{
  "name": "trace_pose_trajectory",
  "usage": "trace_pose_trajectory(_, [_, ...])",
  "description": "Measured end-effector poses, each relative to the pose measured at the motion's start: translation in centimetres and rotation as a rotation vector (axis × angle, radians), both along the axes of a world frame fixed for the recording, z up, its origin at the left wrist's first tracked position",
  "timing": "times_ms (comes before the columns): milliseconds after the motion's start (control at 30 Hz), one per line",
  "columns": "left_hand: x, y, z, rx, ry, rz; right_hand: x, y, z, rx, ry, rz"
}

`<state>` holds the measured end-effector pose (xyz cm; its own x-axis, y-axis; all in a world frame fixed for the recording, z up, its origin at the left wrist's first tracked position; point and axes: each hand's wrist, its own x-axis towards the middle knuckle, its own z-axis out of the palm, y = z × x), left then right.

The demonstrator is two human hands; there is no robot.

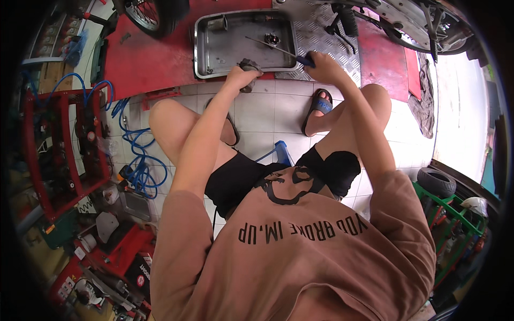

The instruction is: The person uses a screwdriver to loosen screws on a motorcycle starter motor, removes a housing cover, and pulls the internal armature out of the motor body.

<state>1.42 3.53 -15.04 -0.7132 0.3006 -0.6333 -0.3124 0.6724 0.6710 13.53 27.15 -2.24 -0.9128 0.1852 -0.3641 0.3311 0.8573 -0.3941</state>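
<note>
With right grip (322, 66) clamped round the blue-handled screwdriver (305, 59) at upper centre of the frame, left grip (239, 78) closed on a dark rag-like bundle (250, 66), steady the shaft (276, 47) over the metal tray (230, 49), minding the small round part (272, 38).

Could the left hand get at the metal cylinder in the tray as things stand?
Probably yes: no tool crosses the tray between the left hand and the metal cylinder, though the dark object in that hand's grip may hamper grasping.
</note>
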Motion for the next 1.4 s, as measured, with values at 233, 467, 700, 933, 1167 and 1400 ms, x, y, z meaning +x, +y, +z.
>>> trace_pose_trajectory(233, [3.6,2.4,-0.8,-0.130,0.034,-0.378,-2.9,1.8,-2.5,0.113,0.039,0.095])
trace_pose_trajectory(467, [4.8,4.6,-1.4,-0.043,0.080,-0.360,-3.7,0.9,-0.3,-0.083,0.065,0.018])
trace_pose_trajectory(700, [3.4,7.9,-1.4,0.522,-0.589,0.321,-3.6,3.6,0.7,-0.070,0.076,-0.023])
trace_pose_trajectory(933, [0.8,8.2,-0.3,0.490,-0.426,0.652,-3.2,4.6,1.4,-0.060,0.135,-0.099])
trace_pose_trajectory(1167, [-10.0,4.3,5.7,0.068,-0.377,0.387,-3.4,5.5,0.7,-0.047,0.218,-0.094])
trace_pose_trajectory(1400, [-15.8,-8.3,2.5,-0.145,0.005,0.208,-4.5,4.4,0.4,-0.047,0.183,-0.038])
